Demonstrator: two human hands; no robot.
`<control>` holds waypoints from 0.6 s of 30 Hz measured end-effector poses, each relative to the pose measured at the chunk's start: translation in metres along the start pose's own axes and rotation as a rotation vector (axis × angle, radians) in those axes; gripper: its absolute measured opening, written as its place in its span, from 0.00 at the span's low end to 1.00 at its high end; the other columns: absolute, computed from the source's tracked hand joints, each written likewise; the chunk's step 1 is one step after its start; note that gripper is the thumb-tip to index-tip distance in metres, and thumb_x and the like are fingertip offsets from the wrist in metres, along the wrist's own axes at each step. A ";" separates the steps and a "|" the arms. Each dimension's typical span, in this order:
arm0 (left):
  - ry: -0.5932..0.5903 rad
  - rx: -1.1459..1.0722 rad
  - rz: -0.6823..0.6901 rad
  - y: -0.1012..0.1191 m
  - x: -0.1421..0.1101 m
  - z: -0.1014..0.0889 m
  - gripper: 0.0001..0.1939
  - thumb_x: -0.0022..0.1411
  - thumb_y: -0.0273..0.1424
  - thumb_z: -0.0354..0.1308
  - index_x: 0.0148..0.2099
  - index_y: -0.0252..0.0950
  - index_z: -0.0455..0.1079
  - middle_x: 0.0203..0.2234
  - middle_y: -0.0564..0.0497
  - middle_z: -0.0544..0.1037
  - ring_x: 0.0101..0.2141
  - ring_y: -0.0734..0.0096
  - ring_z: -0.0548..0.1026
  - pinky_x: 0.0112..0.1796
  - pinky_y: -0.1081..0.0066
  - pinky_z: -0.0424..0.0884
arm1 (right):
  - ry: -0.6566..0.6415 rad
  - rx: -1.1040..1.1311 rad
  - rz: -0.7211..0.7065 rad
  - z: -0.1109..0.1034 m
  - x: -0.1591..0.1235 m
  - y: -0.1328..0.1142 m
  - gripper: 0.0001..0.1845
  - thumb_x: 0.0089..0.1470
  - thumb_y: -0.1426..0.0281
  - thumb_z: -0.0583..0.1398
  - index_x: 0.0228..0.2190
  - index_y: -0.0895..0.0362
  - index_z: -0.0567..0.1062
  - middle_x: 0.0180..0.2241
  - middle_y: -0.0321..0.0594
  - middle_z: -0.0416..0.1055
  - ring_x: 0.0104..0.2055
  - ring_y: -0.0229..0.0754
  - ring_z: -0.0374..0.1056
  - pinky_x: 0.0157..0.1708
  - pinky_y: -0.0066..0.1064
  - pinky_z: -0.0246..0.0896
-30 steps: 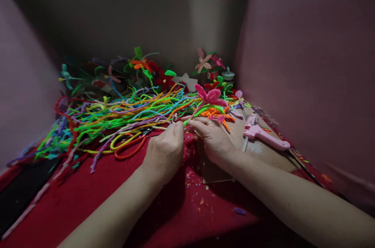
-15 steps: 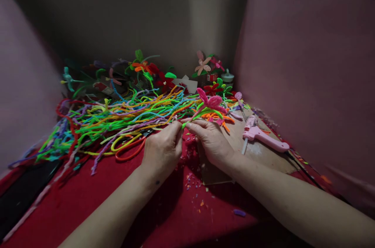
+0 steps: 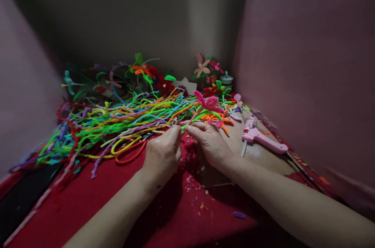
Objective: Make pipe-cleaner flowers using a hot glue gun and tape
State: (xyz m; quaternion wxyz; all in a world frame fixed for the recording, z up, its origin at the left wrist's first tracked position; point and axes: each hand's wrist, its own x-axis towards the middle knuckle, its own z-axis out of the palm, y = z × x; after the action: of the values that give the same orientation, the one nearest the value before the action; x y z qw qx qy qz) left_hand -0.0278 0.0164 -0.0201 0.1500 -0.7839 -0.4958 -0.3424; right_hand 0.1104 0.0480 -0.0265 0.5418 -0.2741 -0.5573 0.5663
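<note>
A pink pipe-cleaner flower (image 3: 208,102) with green leaves tilts up and to the right from between my two hands. My right hand (image 3: 209,140) is closed, thumb and fingers pinching its stem just below the leaves. Right beside it, my left hand (image 3: 164,147) is closed on the lower stem, where a bit of bright green pipe cleaner (image 3: 183,127) shows between the hands. The fingertips of the left hand are mostly turned away from view. Just left of that hand lie red-and-yellow-handled scissors (image 3: 133,153), partly under loose pipe cleaners.
Many coloured pipe cleaners (image 3: 137,117) spread across the red cloth (image 3: 96,201). A pink glue gun (image 3: 260,138) rests on a cardboard sheet (image 3: 222,173) to the right, its cord trailing off. Finished flowers (image 3: 202,69) stand along the back. A black flat object (image 3: 26,189) lies at left.
The view has shifted slightly. Both hands stay together on the flower's stem, with only a very small change in finger position; the flower still leans right.
</note>
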 end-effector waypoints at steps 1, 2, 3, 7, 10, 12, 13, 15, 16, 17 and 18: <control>0.013 -0.045 -0.017 0.000 0.001 -0.001 0.06 0.62 0.24 0.49 0.35 0.34 0.66 0.21 0.55 0.68 0.20 0.76 0.67 0.24 0.76 0.59 | -0.026 -0.004 -0.019 0.000 0.000 -0.002 0.11 0.51 0.66 0.60 0.34 0.55 0.79 0.33 0.37 0.75 0.42 0.41 0.68 0.48 0.36 0.58; 0.023 -0.101 -0.044 0.001 0.001 -0.003 0.06 0.61 0.24 0.49 0.34 0.34 0.66 0.20 0.56 0.67 0.20 0.77 0.66 0.25 0.76 0.59 | -0.050 -0.018 -0.042 0.000 0.000 -0.005 0.11 0.51 0.65 0.59 0.34 0.54 0.79 0.33 0.37 0.75 0.41 0.41 0.68 0.48 0.36 0.59; 0.026 -0.165 -0.083 0.002 0.003 -0.005 0.05 0.61 0.25 0.49 0.34 0.34 0.66 0.20 0.57 0.66 0.20 0.78 0.64 0.25 0.77 0.59 | -0.071 -0.043 -0.061 0.000 0.000 -0.009 0.10 0.52 0.65 0.59 0.33 0.54 0.79 0.32 0.36 0.75 0.40 0.41 0.68 0.47 0.36 0.60; -0.042 -0.478 -0.313 0.007 0.009 -0.012 0.07 0.62 0.29 0.51 0.32 0.35 0.67 0.18 0.58 0.63 0.20 0.79 0.60 0.25 0.77 0.58 | -0.110 -0.202 -0.042 -0.002 0.001 -0.026 0.08 0.52 0.68 0.58 0.26 0.55 0.77 0.26 0.35 0.71 0.34 0.39 0.67 0.41 0.33 0.61; -0.082 -0.692 -0.451 0.008 0.011 -0.014 0.08 0.61 0.31 0.51 0.30 0.35 0.66 0.18 0.58 0.62 0.21 0.79 0.59 0.24 0.77 0.57 | -0.141 -0.233 -0.051 -0.004 0.003 -0.029 0.07 0.51 0.69 0.58 0.25 0.55 0.76 0.27 0.35 0.70 0.34 0.39 0.66 0.40 0.32 0.60; -0.093 -0.799 -0.523 0.009 0.011 -0.014 0.09 0.60 0.32 0.53 0.28 0.35 0.65 0.17 0.58 0.61 0.20 0.80 0.57 0.22 0.78 0.55 | -0.152 -0.210 -0.077 -0.006 0.004 -0.026 0.08 0.52 0.67 0.58 0.26 0.54 0.77 0.29 0.36 0.70 0.36 0.40 0.65 0.42 0.33 0.59; -0.097 -0.846 -0.555 0.009 0.011 -0.015 0.09 0.59 0.32 0.53 0.27 0.35 0.65 0.17 0.59 0.61 0.19 0.81 0.57 0.21 0.78 0.54 | -0.161 -0.201 -0.086 -0.007 0.004 -0.025 0.09 0.52 0.66 0.57 0.27 0.54 0.77 0.30 0.36 0.70 0.37 0.40 0.65 0.44 0.33 0.59; -0.098 -0.938 -0.616 0.009 0.012 -0.016 0.10 0.58 0.32 0.55 0.26 0.35 0.64 0.16 0.59 0.61 0.17 0.82 0.55 0.19 0.78 0.52 | -0.176 -0.187 -0.092 -0.008 0.004 -0.023 0.09 0.53 0.66 0.57 0.28 0.55 0.77 0.31 0.36 0.69 0.38 0.40 0.64 0.44 0.33 0.58; -0.099 -0.984 -0.646 0.009 0.012 -0.016 0.10 0.58 0.32 0.55 0.26 0.35 0.64 0.15 0.60 0.60 0.17 0.82 0.55 0.18 0.78 0.51 | -0.181 -0.183 -0.090 -0.008 0.004 -0.023 0.09 0.53 0.66 0.57 0.28 0.55 0.76 0.30 0.36 0.69 0.37 0.39 0.64 0.43 0.32 0.58; -0.101 -1.029 -0.678 0.010 0.013 -0.016 0.10 0.57 0.33 0.56 0.26 0.35 0.64 0.15 0.60 0.60 0.16 0.83 0.54 0.18 0.79 0.50 | -0.183 -0.179 -0.085 -0.009 0.004 -0.023 0.09 0.52 0.66 0.57 0.27 0.56 0.76 0.30 0.36 0.69 0.36 0.39 0.64 0.42 0.31 0.58; -0.109 -1.074 -0.707 0.010 0.014 -0.016 0.10 0.57 0.33 0.57 0.25 0.35 0.64 0.14 0.60 0.60 0.15 0.83 0.54 0.17 0.79 0.49 | -0.186 -0.175 -0.077 -0.009 0.004 -0.023 0.08 0.52 0.67 0.57 0.27 0.56 0.76 0.29 0.35 0.68 0.35 0.38 0.63 0.40 0.31 0.58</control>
State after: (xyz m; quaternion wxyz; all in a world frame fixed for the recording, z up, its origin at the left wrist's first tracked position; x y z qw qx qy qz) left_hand -0.0214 0.0114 0.0021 -0.4102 -0.5555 -0.4907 -0.5313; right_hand 0.1250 0.0496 -0.0061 0.4831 -0.2449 -0.6627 0.5172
